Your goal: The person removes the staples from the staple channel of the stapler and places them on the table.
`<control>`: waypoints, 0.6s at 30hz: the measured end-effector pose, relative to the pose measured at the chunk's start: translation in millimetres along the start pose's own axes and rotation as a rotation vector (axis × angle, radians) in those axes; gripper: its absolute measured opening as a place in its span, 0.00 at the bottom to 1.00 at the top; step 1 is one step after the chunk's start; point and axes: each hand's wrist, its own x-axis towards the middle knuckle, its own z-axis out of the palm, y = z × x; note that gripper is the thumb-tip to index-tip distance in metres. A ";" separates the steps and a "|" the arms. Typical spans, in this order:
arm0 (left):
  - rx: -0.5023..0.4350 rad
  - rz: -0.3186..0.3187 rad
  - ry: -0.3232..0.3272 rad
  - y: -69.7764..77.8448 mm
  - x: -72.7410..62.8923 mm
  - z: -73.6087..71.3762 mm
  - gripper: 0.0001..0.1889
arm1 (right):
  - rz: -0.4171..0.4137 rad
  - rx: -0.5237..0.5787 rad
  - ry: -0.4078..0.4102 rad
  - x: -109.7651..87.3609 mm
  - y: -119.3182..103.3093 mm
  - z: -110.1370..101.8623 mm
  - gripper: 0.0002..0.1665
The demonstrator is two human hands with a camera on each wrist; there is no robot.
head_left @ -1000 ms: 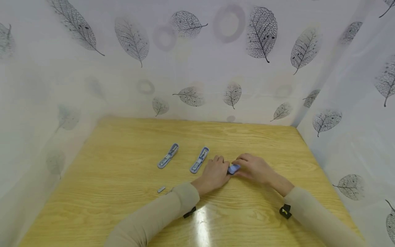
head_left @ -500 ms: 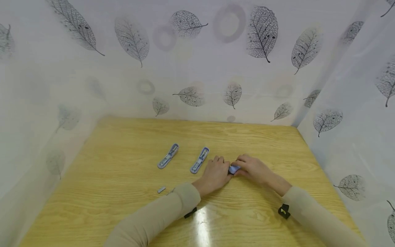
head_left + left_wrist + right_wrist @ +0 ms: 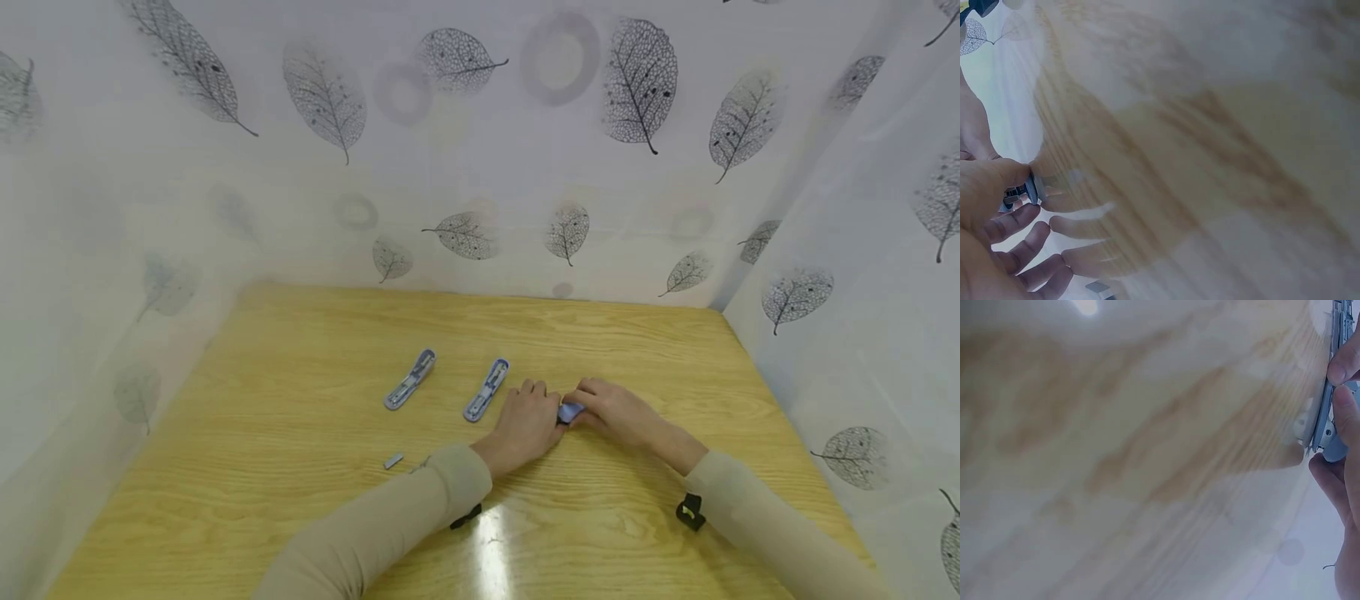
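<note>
A small blue stapler is held between both hands over the right-centre of the table. My left hand grips its left end, fingers mostly covering it. From the other side, my right hand pinches the blue end between thumb and fingers. In the right wrist view the stapler's metal rail runs upright along the right edge, close to the wood, with thumbs on it. The left wrist view shows only a dark piece of the stapler at the left thumb and fingertips.
Two more blue staplers, one farther left and one near the left hand, lie with metal parts showing. A small grey strip resembling staples lies nearer the left forearm. A leaf-patterned curtain borders the wooden table.
The right hand has drawn slightly closer to the left hand, its fingers now tighter on the stapler's blue end. The things on the table have stayed put.
</note>
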 end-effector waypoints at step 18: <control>0.000 0.008 -0.032 -1.0 0.3 -2.9 0.22 | 0.026 0.000 -0.025 1.2 1.2 -6.7 0.20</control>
